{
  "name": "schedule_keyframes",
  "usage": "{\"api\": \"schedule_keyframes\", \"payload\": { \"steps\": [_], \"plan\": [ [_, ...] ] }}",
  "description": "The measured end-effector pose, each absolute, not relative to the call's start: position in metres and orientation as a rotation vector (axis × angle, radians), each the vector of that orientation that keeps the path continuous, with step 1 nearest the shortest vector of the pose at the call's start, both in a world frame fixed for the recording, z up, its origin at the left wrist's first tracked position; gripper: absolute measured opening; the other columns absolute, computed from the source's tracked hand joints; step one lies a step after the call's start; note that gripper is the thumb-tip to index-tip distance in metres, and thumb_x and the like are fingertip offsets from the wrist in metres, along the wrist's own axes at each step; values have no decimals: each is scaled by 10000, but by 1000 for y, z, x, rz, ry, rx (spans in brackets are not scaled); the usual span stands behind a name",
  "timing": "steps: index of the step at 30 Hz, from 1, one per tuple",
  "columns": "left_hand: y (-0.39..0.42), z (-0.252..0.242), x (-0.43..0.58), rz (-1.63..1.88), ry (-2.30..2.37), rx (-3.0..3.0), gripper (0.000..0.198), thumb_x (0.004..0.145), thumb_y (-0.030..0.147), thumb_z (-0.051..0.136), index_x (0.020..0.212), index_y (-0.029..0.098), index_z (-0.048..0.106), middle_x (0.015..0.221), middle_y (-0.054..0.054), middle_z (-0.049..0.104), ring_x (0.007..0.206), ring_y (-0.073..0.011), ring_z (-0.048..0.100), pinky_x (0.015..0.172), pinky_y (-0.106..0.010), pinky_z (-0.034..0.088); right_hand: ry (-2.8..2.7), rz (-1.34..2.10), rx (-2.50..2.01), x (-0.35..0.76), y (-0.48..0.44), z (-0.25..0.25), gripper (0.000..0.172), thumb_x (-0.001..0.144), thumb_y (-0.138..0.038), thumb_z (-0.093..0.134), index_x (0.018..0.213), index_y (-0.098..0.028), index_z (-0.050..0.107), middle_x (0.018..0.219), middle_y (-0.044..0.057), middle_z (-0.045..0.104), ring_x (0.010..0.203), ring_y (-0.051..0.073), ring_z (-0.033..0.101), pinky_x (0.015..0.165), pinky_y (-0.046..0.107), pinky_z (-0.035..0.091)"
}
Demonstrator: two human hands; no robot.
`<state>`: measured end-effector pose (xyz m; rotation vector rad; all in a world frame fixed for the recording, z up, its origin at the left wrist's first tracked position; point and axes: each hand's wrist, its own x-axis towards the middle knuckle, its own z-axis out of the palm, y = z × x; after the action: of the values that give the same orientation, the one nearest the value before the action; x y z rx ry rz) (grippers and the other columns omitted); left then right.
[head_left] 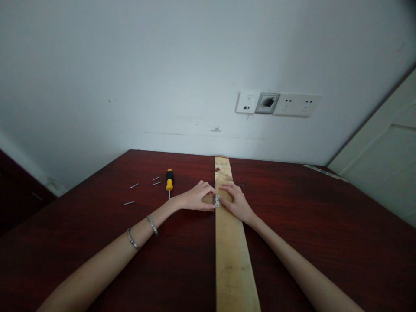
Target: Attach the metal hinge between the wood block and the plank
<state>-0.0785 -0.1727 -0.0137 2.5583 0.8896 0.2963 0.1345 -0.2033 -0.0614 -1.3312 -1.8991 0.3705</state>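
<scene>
A long pale wooden plank (232,255) lies lengthwise on the dark red table, running from the near edge to the wall. At its left edge sits a small silver metal hinge (217,200). My left hand (196,197) curves around a short wooden piece (208,199) that butts against the plank, its thumb and fingers closed about it. My right hand (238,203) rests across the plank, with the thumb tip touching the hinge and the other fingers bent over the wood. Part of the short piece is hidden by my left hand.
A yellow and black screwdriver (169,181) lies left of my left hand. Several screws (134,186) are scattered farther left on the table (130,260). Behind stands a white wall with sockets (294,105); a pale door (386,143) is at the right.
</scene>
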Motion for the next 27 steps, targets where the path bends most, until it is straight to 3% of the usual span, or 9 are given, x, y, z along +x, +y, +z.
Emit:
{"api": "schedule_keyframes", "payload": {
  "steps": [27],
  "plan": [
    [-173,-13,-78,304,875,2558,426,780,429,680,1091,175,539,1077,-60,504,1061,-207,407,961,-342,384,-1905,376,-1325,135,-202,-63,323,784,-331,640,1088,-224,658,1245,89,601,1176,286,521,1019,497,399]
  ]
}}
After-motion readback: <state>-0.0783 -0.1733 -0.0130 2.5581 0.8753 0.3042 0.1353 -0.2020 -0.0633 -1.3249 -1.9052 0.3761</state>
